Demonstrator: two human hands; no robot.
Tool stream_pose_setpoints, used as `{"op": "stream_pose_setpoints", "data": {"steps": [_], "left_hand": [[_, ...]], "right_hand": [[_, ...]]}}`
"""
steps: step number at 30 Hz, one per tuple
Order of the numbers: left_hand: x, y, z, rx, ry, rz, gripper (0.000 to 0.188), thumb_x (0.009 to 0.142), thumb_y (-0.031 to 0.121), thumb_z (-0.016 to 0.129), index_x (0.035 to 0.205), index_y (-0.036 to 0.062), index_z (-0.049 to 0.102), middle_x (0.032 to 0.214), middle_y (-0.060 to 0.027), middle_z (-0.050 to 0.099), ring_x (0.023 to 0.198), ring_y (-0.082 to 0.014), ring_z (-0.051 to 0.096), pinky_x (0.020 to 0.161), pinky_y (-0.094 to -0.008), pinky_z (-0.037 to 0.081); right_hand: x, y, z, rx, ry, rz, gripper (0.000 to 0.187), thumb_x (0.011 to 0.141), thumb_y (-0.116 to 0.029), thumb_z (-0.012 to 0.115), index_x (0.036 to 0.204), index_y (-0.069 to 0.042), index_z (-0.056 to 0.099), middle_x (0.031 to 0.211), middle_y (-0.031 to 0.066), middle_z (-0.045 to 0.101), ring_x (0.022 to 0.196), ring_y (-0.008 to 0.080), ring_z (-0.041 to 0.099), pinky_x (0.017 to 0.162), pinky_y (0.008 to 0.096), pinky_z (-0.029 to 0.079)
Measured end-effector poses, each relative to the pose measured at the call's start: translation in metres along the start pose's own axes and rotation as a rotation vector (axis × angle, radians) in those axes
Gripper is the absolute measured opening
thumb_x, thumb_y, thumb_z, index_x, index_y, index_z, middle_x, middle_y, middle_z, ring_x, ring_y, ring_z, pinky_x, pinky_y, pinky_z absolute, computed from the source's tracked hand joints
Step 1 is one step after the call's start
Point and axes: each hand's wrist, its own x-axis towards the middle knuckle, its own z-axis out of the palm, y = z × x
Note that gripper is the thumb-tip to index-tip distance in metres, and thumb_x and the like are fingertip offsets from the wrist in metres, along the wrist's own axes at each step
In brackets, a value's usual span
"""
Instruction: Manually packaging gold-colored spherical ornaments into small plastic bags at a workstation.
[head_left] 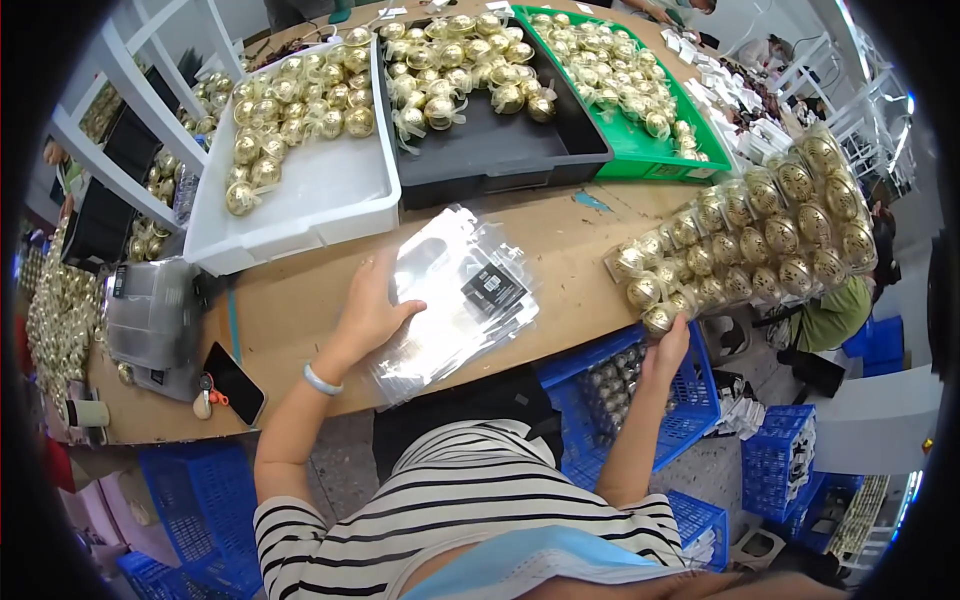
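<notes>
My left hand (372, 310) grips the left side of a stack of clear plastic packs (440, 345), thumb lying on top, other fingers partly hidden. A black label (495, 288) shows on the top pack. The stack lies at the table's near edge. Out to the right, my right hand (667, 350) is closed on the near corner of a clear plastic tray of gold egg-shaped ornaments (782, 236). This tray is held raised and tilted beyond the table's right side, its patterned ornaments sitting in rows.
White (320, 215), black (520, 165) and green (650, 160) bins of gold ornaments line the far side. At left are clear plastic boxes (150, 315), a phone (235, 383) and orange-handled scissors (213, 396). A blue crate (695, 425) stands below my right hand. Other people work nearby.
</notes>
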Motion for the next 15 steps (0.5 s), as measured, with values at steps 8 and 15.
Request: {"op": "stream_pose_setpoints", "data": {"steps": [8,15], "left_hand": [[0.012,0.007,-0.008,-0.243,-0.096,-0.141,0.061,0.071,0.009,0.088,0.119,0.004,0.05,0.098,-0.0103,0.064,0.077,-0.0202,0.063,0.072,-0.0334,0.053],[0.024,0.004,-0.018,-0.372,-0.059,-0.051,0.018,0.095,0.011,0.07,0.107,0.0004,0.062,0.073,0.0053,0.054,0.061,-0.0023,0.047,0.054,-0.019,0.036]], "right_hand": [[-0.025,-0.001,0.012,0.153,-0.066,-0.002,0.064,0.106,-0.042,0.049,0.145,0.009,0.042,0.142,0.0204,0.052,0.127,0.0313,0.054,0.106,0.0388,0.044],[-0.107,-0.034,0.063,-0.763,0.333,-1.105,0.063,0.1,-0.021,0.062,0.147,0.009,0.034,0.146,0.0268,0.045,0.133,0.0343,0.046,0.115,0.0421,0.031]]}}
